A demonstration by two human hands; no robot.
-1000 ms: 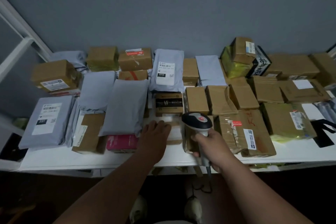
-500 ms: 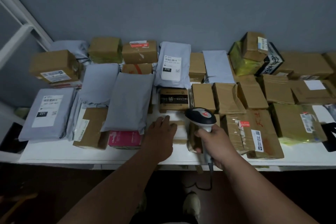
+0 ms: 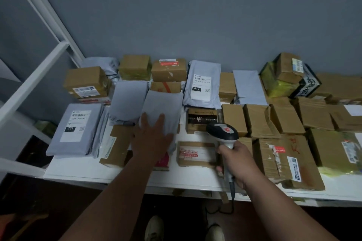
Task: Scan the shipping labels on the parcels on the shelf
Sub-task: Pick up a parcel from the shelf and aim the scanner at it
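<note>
Left hand point(image 3: 151, 139): flat on a plain grey bag point(image 3: 162, 107), fingers straight and spread. It holds nothing. The hand covers the bag's near end.
Right hand point(image 3: 238, 159): fingers curled tight round the handle of the scanner point(image 3: 223, 133). The hand hides most of the handle.
Scanner: its black head with a red mark is up over the front row, just above a small flat box point(image 3: 196, 153).
Small box: brown, with a red and white sticker. The print is too blurry to read. Its right end is behind the scanner and hand.
Pink box point(image 3: 163, 160): mostly hidden under the left arm and the grey bag.
Parcels: many brown boxes and grey bags fill the white shelf point(image 3: 88, 168). Two grey bags show white labels, one marked 231 point(image 3: 75, 125), one marked 010 point(image 3: 201, 87). The small words on them cannot be read.
Right edge: the boxes there are cut off by the edge of the picture.
Cord point(image 3: 232, 191): hangs from the scanner and goes down into the dark under the shelf.
Shoes point(image 3: 154, 228): only the toes show at the bottom.
</note>
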